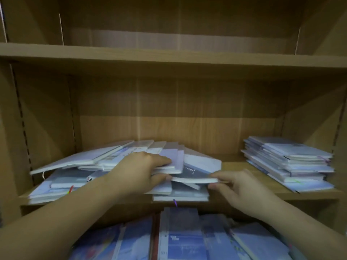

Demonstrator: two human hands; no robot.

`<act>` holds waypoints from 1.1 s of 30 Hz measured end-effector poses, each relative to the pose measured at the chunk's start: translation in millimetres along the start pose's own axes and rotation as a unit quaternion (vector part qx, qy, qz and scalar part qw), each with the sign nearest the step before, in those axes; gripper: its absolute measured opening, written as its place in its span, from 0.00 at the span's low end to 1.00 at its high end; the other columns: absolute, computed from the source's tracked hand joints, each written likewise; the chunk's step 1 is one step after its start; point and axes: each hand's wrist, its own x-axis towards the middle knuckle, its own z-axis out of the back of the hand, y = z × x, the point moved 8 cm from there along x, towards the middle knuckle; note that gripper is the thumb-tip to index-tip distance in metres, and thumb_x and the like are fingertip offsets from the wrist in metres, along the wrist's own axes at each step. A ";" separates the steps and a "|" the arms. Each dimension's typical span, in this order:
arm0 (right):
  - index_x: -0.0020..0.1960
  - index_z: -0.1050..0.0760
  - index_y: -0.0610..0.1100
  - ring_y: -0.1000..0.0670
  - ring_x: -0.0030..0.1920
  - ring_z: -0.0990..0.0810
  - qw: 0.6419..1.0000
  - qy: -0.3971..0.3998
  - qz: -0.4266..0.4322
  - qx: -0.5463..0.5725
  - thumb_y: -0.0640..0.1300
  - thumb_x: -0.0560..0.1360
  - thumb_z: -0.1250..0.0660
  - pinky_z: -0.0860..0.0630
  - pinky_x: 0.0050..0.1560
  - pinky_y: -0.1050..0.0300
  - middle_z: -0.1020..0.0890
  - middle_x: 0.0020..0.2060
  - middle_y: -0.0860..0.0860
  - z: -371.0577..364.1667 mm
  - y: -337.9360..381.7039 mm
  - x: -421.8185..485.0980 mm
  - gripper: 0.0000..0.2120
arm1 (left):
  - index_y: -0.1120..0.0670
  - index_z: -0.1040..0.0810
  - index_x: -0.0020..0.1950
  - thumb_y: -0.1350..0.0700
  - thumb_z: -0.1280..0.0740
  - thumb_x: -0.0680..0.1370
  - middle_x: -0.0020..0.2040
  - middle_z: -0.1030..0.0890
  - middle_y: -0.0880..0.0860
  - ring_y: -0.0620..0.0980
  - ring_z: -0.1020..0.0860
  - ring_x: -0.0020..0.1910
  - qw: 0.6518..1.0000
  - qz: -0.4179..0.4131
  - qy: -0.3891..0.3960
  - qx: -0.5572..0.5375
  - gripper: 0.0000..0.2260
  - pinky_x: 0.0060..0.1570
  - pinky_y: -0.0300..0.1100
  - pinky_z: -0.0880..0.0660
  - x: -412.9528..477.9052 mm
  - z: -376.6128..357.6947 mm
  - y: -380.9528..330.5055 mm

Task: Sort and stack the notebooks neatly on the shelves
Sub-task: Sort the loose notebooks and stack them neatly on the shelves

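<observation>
Two hands are at the loose heap of pale, white-edged notebooks [105,166] at centre frame on the brown wooden shelf [231,165]: your left hand [139,172] grips a bundle from it; your right hand [242,186] pinches the edge of a grey-covered notebook [195,174]. A neater notebook stack [289,162] lies at right.

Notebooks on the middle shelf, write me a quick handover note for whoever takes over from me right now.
Left hand grips the top notebooks of the loose pile, fingers above, thumb beneath.
Right hand pinches the front edge of a grey notebook sticking out of that pile's right side.
Done: a fairly tidy stack sits at the right end of the middle shelf.
To do: the loose pile is fanned and uneven, and more notebooks lie below. The upper shelf shows none.
</observation>
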 end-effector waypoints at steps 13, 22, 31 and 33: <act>0.57 0.21 0.46 0.55 0.51 0.22 0.962 -0.265 0.069 -0.006 0.33 0.78 0.33 0.24 0.49 0.60 0.22 0.49 0.56 121.7 35.6 -3.7 0.11 | 0.44 0.21 0.65 0.54 0.35 0.81 0.48 0.15 0.52 0.58 0.19 0.46 0.989 -0.027 -0.109 -0.100 0.14 0.38 0.43 0.33 67.7 35.0 -89.8; 0.65 0.26 0.38 0.42 0.69 0.28 0.919 -0.359 0.141 -0.087 0.41 0.78 0.34 0.33 0.71 0.45 0.25 0.65 0.44 129.2 84.5 -22.4 0.17 | 0.48 0.21 0.69 0.58 0.36 0.76 0.62 0.17 0.49 0.51 0.19 0.60 0.949 -0.108 -0.260 -0.142 0.21 0.58 0.43 0.23 40.6 110.0 -95.4; 0.70 0.24 0.54 0.52 0.69 0.27 0.981 -0.181 0.066 -0.023 0.42 0.81 0.34 0.26 0.66 0.50 0.23 0.67 0.53 24.7 98.2 17.7 0.19 | 0.48 0.21 0.65 0.61 0.30 0.76 0.49 0.16 0.51 0.57 0.18 0.43 0.970 -0.019 -0.220 0.099 0.19 0.35 0.50 0.20 -27.6 89.8 2.1; 0.72 0.27 0.58 0.52 0.69 0.27 0.986 -0.161 0.032 -0.018 0.48 0.82 0.36 0.25 0.64 0.49 0.23 0.68 0.54 2.3 108.1 37.1 0.19 | 0.49 0.21 0.65 0.62 0.31 0.76 0.47 0.17 0.51 0.57 0.19 0.43 0.973 0.006 -0.209 0.096 0.18 0.38 0.51 0.21 -44.8 90.4 31.4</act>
